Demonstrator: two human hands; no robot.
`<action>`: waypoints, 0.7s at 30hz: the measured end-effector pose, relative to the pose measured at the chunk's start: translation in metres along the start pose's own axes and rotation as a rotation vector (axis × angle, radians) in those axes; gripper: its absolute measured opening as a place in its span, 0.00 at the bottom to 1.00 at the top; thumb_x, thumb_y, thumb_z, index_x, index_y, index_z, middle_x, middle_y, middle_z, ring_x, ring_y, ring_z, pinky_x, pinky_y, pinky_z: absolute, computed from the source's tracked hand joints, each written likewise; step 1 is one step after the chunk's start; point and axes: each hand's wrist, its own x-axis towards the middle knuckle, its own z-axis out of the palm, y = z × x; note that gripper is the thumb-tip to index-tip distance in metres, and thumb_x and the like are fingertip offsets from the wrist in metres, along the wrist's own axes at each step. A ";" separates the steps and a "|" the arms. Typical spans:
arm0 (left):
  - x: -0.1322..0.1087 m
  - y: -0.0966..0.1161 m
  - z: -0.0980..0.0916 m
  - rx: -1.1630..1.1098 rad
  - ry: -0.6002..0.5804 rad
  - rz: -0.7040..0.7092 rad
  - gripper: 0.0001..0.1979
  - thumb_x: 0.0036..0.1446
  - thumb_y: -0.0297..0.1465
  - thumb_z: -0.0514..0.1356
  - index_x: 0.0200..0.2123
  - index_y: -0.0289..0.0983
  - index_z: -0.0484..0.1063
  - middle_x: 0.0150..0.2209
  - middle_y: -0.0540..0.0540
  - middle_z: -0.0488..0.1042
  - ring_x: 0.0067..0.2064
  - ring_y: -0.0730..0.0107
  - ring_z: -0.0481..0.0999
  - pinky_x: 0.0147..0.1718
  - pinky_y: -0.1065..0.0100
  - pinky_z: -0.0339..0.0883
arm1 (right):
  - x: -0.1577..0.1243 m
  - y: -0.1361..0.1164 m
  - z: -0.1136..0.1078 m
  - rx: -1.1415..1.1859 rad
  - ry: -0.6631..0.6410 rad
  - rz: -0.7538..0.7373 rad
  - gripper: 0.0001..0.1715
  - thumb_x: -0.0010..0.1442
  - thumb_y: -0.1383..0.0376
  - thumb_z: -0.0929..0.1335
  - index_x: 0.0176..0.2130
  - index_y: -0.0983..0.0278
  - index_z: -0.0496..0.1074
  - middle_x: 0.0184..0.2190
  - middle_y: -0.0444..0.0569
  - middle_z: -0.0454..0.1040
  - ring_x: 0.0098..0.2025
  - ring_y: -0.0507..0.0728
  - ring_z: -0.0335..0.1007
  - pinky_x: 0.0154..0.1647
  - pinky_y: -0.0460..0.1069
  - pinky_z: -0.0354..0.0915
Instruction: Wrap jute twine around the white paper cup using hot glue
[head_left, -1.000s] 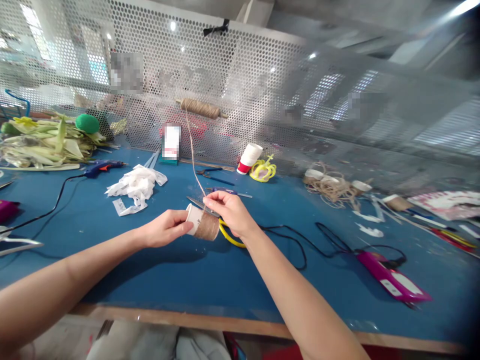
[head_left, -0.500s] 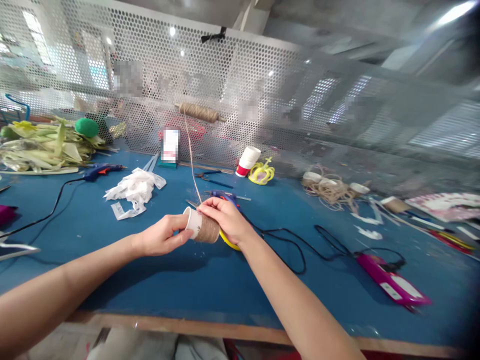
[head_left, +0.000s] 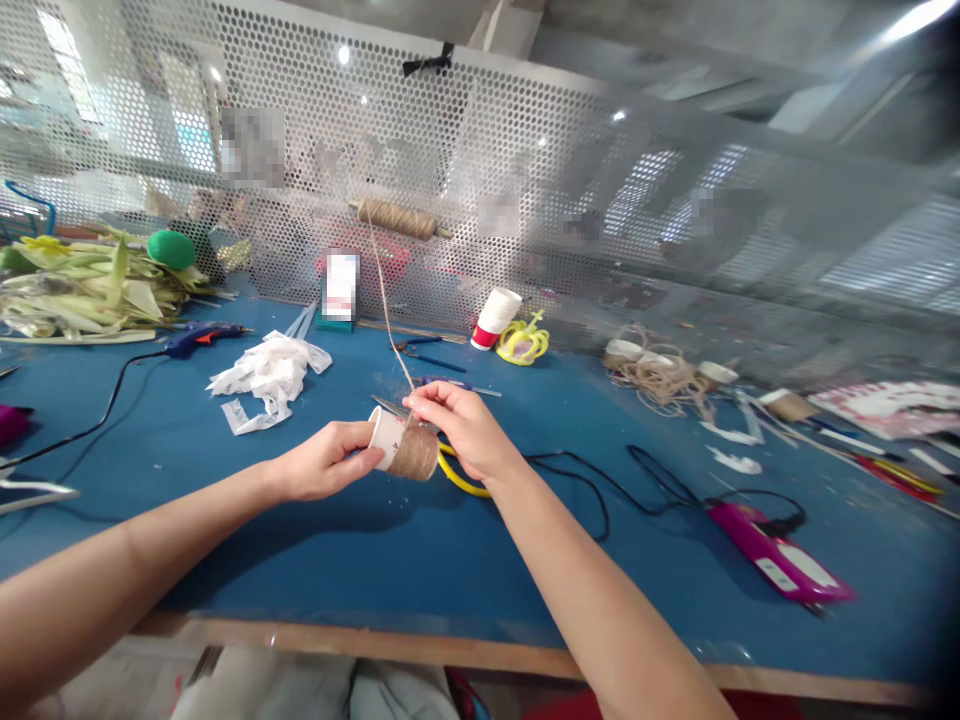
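My left hand (head_left: 322,468) squeezes the cup (head_left: 391,445), and my right hand (head_left: 465,430), now lifted to its 1 o'clock, pinches the string (head_left: 386,310) tight for wrapping.

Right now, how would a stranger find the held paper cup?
On the blue worktable, look front and centre. The left hand holds a small white paper cup sideways. Brown twine, pinched by the right hand, covers its base half, unlike the bare red-and-white cups behind.

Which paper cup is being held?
The twine-wrapped cup between the left hand and right hand; the red-and-white cups by the mesh panel sit untouched.
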 end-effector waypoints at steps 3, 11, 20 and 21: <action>-0.001 0.001 0.000 -0.001 -0.021 0.015 0.15 0.58 0.33 0.45 0.32 0.29 0.66 0.28 0.48 0.65 0.29 0.74 0.61 0.31 0.75 0.60 | 0.000 0.002 0.002 0.011 -0.027 0.044 0.09 0.45 0.62 0.69 0.26 0.66 0.67 0.24 0.41 0.66 0.27 0.49 0.61 0.33 0.47 0.57; -0.002 0.002 0.000 0.047 -0.019 0.089 0.15 0.59 0.32 0.44 0.33 0.29 0.66 0.30 0.46 0.67 0.31 0.73 0.63 0.33 0.73 0.60 | 0.000 0.008 0.005 0.049 -0.083 0.120 0.10 0.46 0.61 0.68 0.26 0.66 0.66 0.25 0.43 0.68 0.28 0.50 0.62 0.32 0.47 0.57; -0.002 0.001 0.001 0.108 0.008 0.179 0.13 0.59 0.30 0.45 0.34 0.29 0.67 0.33 0.43 0.71 0.33 0.71 0.66 0.36 0.72 0.62 | 0.000 0.009 0.004 0.086 -0.122 0.183 0.12 0.46 0.60 0.70 0.27 0.65 0.66 0.24 0.41 0.67 0.27 0.48 0.61 0.29 0.45 0.57; -0.002 0.000 0.001 0.119 0.010 0.180 0.13 0.59 0.30 0.45 0.34 0.29 0.67 0.33 0.42 0.71 0.33 0.71 0.67 0.36 0.71 0.62 | 0.000 0.007 0.003 0.104 -0.132 0.190 0.12 0.46 0.59 0.70 0.27 0.65 0.66 0.25 0.42 0.67 0.27 0.48 0.62 0.29 0.45 0.58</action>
